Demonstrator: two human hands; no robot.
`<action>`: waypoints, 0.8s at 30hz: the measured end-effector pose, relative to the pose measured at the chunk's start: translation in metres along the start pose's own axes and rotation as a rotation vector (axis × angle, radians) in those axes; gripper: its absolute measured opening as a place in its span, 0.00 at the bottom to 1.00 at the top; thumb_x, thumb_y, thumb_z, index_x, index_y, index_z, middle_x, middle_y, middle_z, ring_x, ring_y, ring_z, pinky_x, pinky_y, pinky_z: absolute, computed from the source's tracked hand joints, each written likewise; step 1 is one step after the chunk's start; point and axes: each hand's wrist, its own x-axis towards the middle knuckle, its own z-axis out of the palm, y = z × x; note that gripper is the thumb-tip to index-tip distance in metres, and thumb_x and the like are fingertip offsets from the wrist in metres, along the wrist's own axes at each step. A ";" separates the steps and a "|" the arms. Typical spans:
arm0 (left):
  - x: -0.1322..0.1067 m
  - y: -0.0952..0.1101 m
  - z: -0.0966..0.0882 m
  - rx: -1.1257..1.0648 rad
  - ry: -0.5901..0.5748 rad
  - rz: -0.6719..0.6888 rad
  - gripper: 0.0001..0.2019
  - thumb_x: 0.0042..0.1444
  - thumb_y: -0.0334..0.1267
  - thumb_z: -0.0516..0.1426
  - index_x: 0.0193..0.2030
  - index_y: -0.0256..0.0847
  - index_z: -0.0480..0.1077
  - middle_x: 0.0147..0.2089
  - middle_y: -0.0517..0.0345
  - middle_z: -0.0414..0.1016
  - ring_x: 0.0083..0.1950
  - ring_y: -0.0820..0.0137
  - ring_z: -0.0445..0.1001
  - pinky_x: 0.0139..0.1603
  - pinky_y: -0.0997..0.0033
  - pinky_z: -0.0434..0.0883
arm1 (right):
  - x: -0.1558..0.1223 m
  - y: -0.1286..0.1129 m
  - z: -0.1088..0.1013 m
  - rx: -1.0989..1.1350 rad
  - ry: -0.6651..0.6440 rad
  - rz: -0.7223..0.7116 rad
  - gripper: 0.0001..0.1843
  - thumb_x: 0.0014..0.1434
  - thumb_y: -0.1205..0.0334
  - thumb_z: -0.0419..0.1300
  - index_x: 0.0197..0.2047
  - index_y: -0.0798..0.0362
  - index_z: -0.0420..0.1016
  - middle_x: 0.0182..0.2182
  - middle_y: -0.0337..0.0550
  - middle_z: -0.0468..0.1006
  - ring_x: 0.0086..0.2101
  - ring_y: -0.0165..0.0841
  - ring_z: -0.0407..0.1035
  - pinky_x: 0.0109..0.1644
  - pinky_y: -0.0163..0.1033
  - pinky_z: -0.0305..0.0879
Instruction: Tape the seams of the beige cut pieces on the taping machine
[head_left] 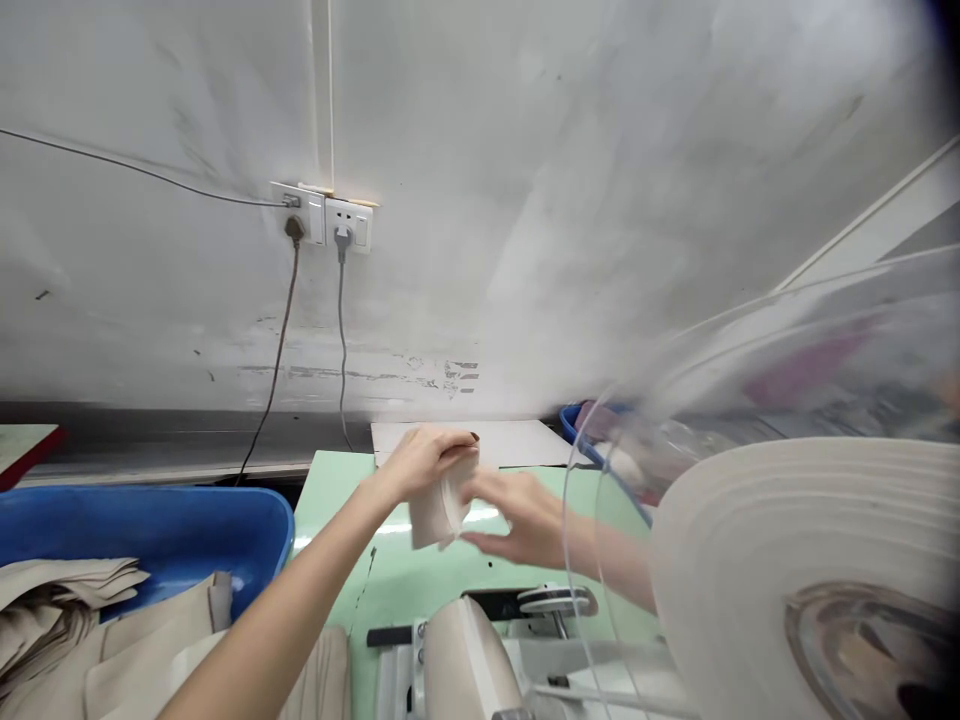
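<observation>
My left hand (435, 460) is closed on a folded beige cloth piece (439, 512) above the green tabletop (405, 575). The cloth hangs below the fingers with a fold or edge down its right side. Close to that right side is my right hand (517, 510), slightly blurred, with thumb and fingers apart; whether its fingertips touch the cloth I cannot tell. Below both hands, a machine (405, 660) carries beige cloth (465, 660) with a pale strip along it, over a rounded part.
At left, a blue tub (262, 530) holds stacked beige cloth pieces (135, 650). A large white roll (720, 560) and clear plastic discs stand at right, beside my right forearm. Behind are a blue basket (570, 425) and a wall with plugged-in sockets (349, 225).
</observation>
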 end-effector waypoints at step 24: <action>-0.136 -0.066 -0.005 -0.533 0.034 -0.542 0.14 0.55 0.47 0.57 0.37 0.39 0.77 0.40 0.52 0.81 0.43 0.60 0.76 0.48 0.65 0.70 | -0.022 0.109 0.023 0.552 -0.319 0.576 0.14 0.51 0.60 0.58 0.35 0.60 0.79 0.31 0.49 0.79 0.34 0.35 0.71 0.40 0.35 0.64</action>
